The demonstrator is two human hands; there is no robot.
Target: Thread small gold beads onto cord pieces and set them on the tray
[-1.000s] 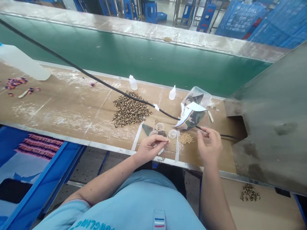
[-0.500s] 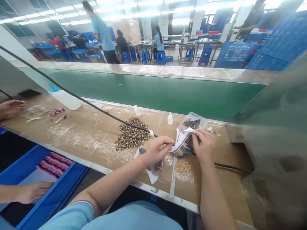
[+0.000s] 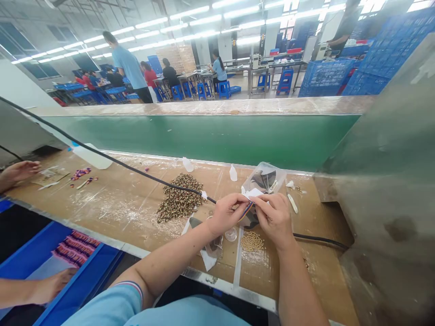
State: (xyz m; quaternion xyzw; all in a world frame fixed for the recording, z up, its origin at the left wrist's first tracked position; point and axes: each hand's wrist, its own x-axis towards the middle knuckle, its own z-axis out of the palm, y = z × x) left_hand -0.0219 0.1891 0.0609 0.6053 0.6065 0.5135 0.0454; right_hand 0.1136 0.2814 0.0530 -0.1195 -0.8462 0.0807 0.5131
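A camouflage fabric piece (image 3: 250, 221) with a white edge and a striped ribbon (image 3: 245, 213) hangs between my hands over the bench. My left hand (image 3: 227, 214) pinches its edge at the ribbon, fingers closed. Close beside it, my right hand (image 3: 275, 219) is closed in a pinch on the white edge of the same piece. Anything small between the fingertips is hidden. Below are a loose pile of pale beads (image 3: 252, 242) and a clear round dish (image 3: 231, 234). Another camouflage piece (image 3: 215, 248) lies partly under my left forearm.
A heap of shiny brown-gold pieces (image 3: 180, 199) lies left. Small white bottles (image 3: 233, 173) and a clear plastic container (image 3: 279, 175) stand behind. A black cable (image 3: 136, 168) crosses the bench. A co-worker's hand (image 3: 54, 284) is at a blue bin (image 3: 76, 301); a metal machine (image 3: 390, 203) bounds the right.
My hands have come closer together, the right moving left along the fabric's edge. The fabric is now bunched and more hidden behind my fingers. The head view has shifted slightly.
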